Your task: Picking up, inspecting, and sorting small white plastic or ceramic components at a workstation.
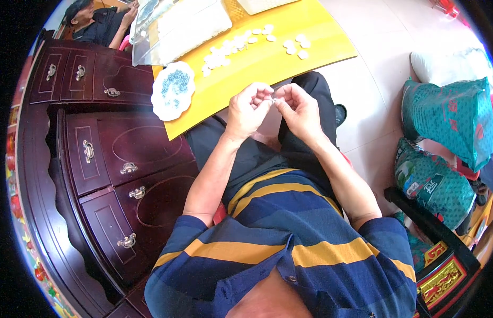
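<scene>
Pinching tiny silvery piece (pixel 274 100) between both hands: left hand (pixel 248 110) and right hand (pixel 298 108) fingertip-to-fingertip over lap, equally near; axis unreadable.

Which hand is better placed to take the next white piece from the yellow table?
Probably the right hand: the loose white pieces lie almost straight beyond it. The left hand is slightly farther.

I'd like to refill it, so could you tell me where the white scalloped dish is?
In the head view, the white scalloped dish sits on the yellow table's near-left corner, left of both hands.
</scene>
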Demonstrator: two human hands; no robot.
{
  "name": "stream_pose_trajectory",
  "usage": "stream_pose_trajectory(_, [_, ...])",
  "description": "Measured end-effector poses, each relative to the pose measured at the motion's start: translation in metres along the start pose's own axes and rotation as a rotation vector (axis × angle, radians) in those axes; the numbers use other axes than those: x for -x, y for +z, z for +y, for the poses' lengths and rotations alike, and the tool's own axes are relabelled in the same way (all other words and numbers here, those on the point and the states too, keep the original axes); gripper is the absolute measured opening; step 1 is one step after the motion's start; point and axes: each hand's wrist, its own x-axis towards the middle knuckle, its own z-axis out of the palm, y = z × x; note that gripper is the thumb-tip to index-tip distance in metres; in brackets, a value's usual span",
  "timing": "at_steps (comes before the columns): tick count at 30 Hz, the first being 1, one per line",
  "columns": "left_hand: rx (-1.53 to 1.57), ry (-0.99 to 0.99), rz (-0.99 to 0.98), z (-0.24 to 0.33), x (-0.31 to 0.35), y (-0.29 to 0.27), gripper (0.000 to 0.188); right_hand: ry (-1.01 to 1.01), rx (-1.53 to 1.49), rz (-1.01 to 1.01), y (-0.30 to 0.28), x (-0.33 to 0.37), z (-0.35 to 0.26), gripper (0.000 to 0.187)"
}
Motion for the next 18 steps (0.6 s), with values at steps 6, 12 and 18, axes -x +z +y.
stream_pose_trajectory(6, [-0.16, 0.051, -0.015, 0.017, 0.002, -0.002, 0.017, 0.281, -0.48, -0.088, -0.004, -0.003, 0.01, 0.012])
stream_pose_trajectory(12, [-0.026, 0.042, -0.018, 0.0, 0.0, -0.005, 0.015, 0.076, -0.181, 0.015, 0.005, 0.003, 0.007, 0.011])
stream_pose_trajectory(18, [0.246, -0.131, -0.048, -0.001, 0.0, -0.007, 0.015, -0.224, 0.133, 0.074, 0.006, 0.006, -0.007, 0.009])
